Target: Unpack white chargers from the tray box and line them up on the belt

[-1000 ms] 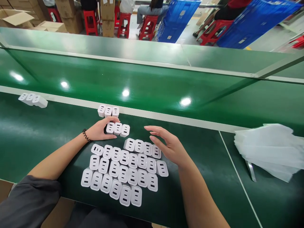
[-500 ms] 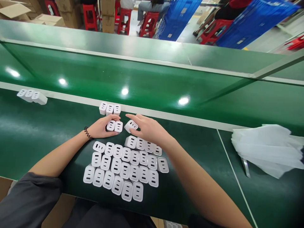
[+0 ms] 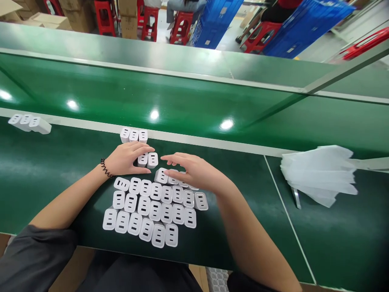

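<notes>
Several white plug chargers (image 3: 152, 211) lie face up in rows on the green bench (image 3: 60, 170) in front of me. My left hand (image 3: 124, 159), a black coil band on its wrist, is curled over a short row of chargers (image 3: 148, 159) just behind the block, with two of them showing past its fingertips. My right hand (image 3: 193, 173) hovers low over the right end of the block's top row (image 3: 161, 176), fingers stretched out and slightly spread, nothing visibly gripped.
Three chargers (image 3: 133, 134) sit side by side at the pale strip along the glossy conveyor belt (image 3: 182, 101); another trio (image 3: 28, 123) lies far left. A fanned pile of clear plastic bags (image 3: 319, 174) lies right. Behind the belt are red stools, blue crates, cartons and seated people.
My right hand let go of the charger it held near my left hand and drew back down over the block's top row. My left hand kept its hold. The view shifted slightly.
</notes>
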`<act>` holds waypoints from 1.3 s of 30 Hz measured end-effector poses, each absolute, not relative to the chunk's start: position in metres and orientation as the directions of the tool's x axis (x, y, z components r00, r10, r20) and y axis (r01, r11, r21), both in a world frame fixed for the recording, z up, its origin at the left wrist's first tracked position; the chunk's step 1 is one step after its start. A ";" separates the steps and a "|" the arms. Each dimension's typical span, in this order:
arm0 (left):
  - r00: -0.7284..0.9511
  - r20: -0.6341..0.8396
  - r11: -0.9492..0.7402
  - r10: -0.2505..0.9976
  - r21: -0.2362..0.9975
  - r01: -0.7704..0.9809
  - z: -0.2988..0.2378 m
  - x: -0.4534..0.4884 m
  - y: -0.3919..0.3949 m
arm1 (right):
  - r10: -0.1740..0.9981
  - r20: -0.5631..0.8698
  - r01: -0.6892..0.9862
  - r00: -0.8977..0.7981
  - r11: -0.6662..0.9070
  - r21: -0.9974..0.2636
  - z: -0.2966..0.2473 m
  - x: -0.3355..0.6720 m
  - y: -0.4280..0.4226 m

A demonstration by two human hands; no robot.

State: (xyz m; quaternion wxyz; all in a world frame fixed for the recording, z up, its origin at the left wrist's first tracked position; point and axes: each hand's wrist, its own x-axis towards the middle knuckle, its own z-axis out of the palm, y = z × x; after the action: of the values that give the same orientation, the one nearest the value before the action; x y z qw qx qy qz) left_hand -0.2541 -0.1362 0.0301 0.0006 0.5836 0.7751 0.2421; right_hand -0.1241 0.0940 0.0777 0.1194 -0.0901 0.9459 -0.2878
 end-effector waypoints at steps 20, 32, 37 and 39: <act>-0.188 0.112 0.145 0.976 0.310 0.940 0.040 -0.251 -0.134 | -0.131 -0.135 -0.010 -0.982 0.752 -0.659 0.064 -0.103 0.099; -0.189 0.171 0.139 0.967 0.265 0.954 0.032 -0.242 -0.124 | -0.178 -0.181 -0.002 -0.967 0.719 -0.695 0.059 -0.107 0.100; -0.147 0.201 0.097 0.968 0.242 0.966 0.036 -0.243 -0.126 | -0.126 -0.224 0.077 -0.966 0.689 -0.721 0.071 -0.097 0.116; -0.142 0.197 0.094 0.970 0.233 0.968 0.036 -0.243 -0.126 | -0.149 -0.251 0.079 -0.956 0.697 -0.713 0.077 -0.090 0.126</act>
State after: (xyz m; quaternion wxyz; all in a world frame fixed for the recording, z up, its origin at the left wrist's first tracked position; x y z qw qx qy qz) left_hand -0.2431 -0.1265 0.0365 0.0036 0.6550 0.7396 0.1546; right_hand -0.0903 0.1262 0.0765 0.1465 -0.0193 0.9094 -0.3888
